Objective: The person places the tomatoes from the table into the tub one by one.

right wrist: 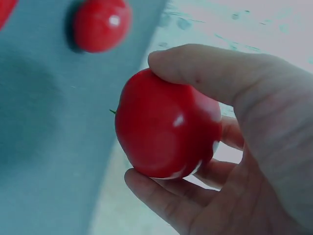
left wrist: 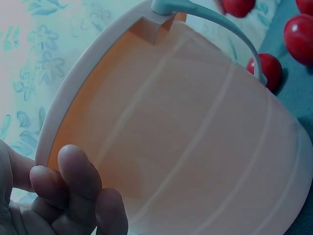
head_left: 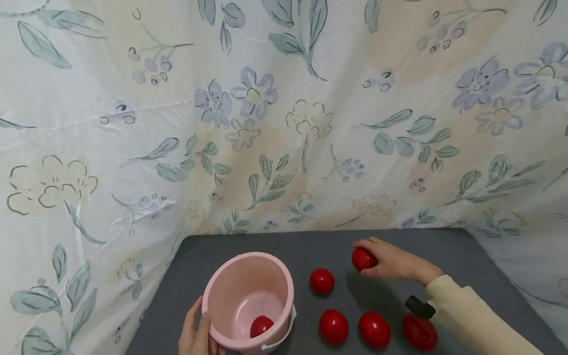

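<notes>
My right hand [head_left: 397, 261] holds a shiny red tomato [right wrist: 168, 125] above the grey table, thumb on one side and fingers on the other. A small green stem sticks out of it in the right wrist view. At the left, my left hand [head_left: 196, 331] grips the rim of a pink bucket [head_left: 237, 286], with the thumb over the edge and the fingers [left wrist: 80, 181] along the outside wall. Inside the bucket, one red tomato [head_left: 262, 325] lies at the bottom, partly hidden by the near rim.
Several more tomatoes rest on the grey table [head_left: 284, 246]: one [head_left: 322, 281] right of the bucket, others [head_left: 334, 327] nearer the front. The bucket's pale handle [left wrist: 215, 19] hangs down its side. A flowered cloth [head_left: 284, 123] rises behind the table and along both sides.
</notes>
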`<state>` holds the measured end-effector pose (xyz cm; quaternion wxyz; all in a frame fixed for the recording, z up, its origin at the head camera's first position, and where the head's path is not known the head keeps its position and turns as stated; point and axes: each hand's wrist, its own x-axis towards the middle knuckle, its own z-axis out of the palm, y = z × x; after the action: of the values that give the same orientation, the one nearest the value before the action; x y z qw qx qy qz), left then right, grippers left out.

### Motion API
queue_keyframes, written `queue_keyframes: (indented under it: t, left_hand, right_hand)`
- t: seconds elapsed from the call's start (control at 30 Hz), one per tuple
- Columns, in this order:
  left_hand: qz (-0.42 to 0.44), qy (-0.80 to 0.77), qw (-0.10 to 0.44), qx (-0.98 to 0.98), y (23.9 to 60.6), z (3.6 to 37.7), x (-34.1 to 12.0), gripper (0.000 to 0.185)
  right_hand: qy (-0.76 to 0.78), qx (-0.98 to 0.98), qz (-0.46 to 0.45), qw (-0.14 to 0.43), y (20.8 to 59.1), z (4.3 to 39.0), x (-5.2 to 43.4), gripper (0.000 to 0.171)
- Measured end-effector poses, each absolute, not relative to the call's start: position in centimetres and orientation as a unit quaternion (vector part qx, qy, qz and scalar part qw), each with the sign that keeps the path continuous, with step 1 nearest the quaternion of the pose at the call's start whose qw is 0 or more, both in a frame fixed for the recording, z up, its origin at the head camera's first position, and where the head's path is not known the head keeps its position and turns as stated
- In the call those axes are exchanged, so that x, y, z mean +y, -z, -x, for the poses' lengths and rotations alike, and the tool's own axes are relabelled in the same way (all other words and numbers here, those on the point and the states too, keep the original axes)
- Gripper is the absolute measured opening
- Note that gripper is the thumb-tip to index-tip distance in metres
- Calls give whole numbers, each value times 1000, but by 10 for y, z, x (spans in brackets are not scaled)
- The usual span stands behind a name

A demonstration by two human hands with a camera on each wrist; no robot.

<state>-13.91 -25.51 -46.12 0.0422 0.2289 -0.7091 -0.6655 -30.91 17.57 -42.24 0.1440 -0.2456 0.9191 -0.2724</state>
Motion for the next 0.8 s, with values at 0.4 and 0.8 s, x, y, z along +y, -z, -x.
queue_keyframes:
  t: [0.4,0.8]
  left_hand:
    - [-227,657,20,-718,458,139,-259,55]
    - [-210,683,26,-699,461,135,-264,54]
  right_hand:
    - [274,921,256,103,350,314,172,65]
    - [252,929,262,68,305,310,148,66]
